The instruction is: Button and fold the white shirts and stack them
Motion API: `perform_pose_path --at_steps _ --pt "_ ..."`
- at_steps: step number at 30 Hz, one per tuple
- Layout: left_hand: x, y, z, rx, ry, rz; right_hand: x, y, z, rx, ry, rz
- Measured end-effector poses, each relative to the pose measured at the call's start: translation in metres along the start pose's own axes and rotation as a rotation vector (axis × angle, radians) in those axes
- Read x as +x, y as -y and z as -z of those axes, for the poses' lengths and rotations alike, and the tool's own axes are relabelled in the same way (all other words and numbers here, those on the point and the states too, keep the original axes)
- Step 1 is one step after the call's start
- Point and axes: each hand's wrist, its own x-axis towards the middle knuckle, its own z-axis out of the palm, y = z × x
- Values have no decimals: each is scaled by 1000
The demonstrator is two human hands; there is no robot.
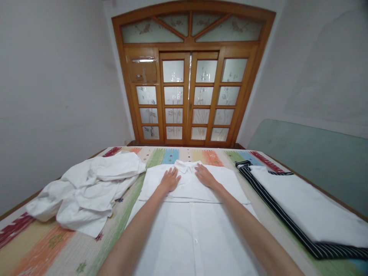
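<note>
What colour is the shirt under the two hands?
The shirt is plain white, seen best in the head view.

The patterned surface [48, 255] (bed or table, I cannot tell which) is covered in cloth with stripes of green, blue, orange, yellow and dark red, dotted with small motifs. From its middle, a crumpled white cloth [86, 191] lies loosely bunched towards 10 o'clock. The spread-out white shirt [179, 237] runs from 12 o'clock, where its collar sits, down to 6, a crosswise edge below the collar. Towards 3 o'clock, apart from the shirt, lies a folded pile [304, 207], white fabric over black with pale stripes.
</note>
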Motion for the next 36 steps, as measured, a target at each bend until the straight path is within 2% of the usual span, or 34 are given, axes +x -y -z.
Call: perform_pose_path --at_steps 2,5,9,13,16,18,19,23,26,29,32,36 --pt "-12 8 4 24 9 -12 -21 -11 11 -104 124 71" --pt "-31 27 12 65 7 17 -47 -36 34 -255 233 -43" --pt "-50 50 24 79 21 87 -72 -67 66 -352 255 -213" --pt "-62 54 32 77 -14 178 -88 -74 87 -399 238 -286" --pt "-69 42 34 105 -115 282 -96 -60 93 -458 220 -269" --pt "-74 28 33 132 -167 258 -102 -42 89 -443 237 -226" --pt "-76 18 31 136 -159 216 -104 -31 85 -416 255 -192" --pt "-85 -23 16 72 6 53 -116 16 67 -308 310 -30" --pt "-91 -37 9 59 16 25 -124 32 64 -282 319 38" --pt "-100 -24 13 84 4 47 -131 22 76 -294 322 17" --pt "-111 5 20 120 -28 98 -140 -1 93 -354 336 -48" --pt "-135 40 24 120 -33 25 -155 -23 109 -422 336 -85"
